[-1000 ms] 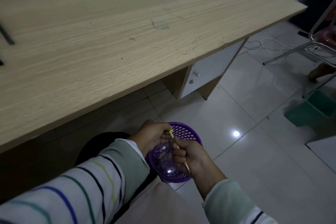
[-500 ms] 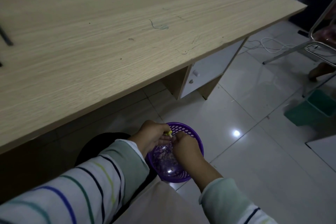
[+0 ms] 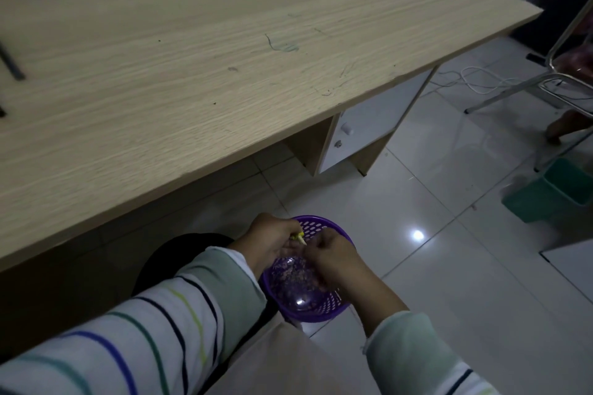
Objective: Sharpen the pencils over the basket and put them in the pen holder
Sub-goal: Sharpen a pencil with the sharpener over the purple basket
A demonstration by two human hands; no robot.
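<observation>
From the head camera I see both hands low in the picture, meeting over a purple basket [image 3: 324,314] with slotted walls. The basket lies below and in front of the near edge of the tabletop [image 3: 224,74], beside the person's beige lap. I cannot tell whether it rests on the floor [image 3: 433,292] or on a knee. Pale shavings [image 3: 293,276] lie in its bottom.

The left hand [image 3: 272,239] has its fingers curled and pinches the pencil [image 3: 300,238]. Only a short yellow stretch of the pencil shows, above the basket's far side, between the two hands. The right hand [image 3: 335,255] sits just beside it with fingers bent inward, its fingertips touching the pencil's free end. The blur keeps me from telling whether it actually grips anything. Both arms wear pale striped sleeves [image 3: 144,340].

On the far left of the tabletop lies a thin dark stick [image 3: 11,61]. A white cabinet door [image 3: 378,125] sits under the tabletop on the right. Further right, on the white tiles, I see a green bin [image 3: 552,192], a metal chair frame [image 3: 513,86] and a white cable [image 3: 475,77].
</observation>
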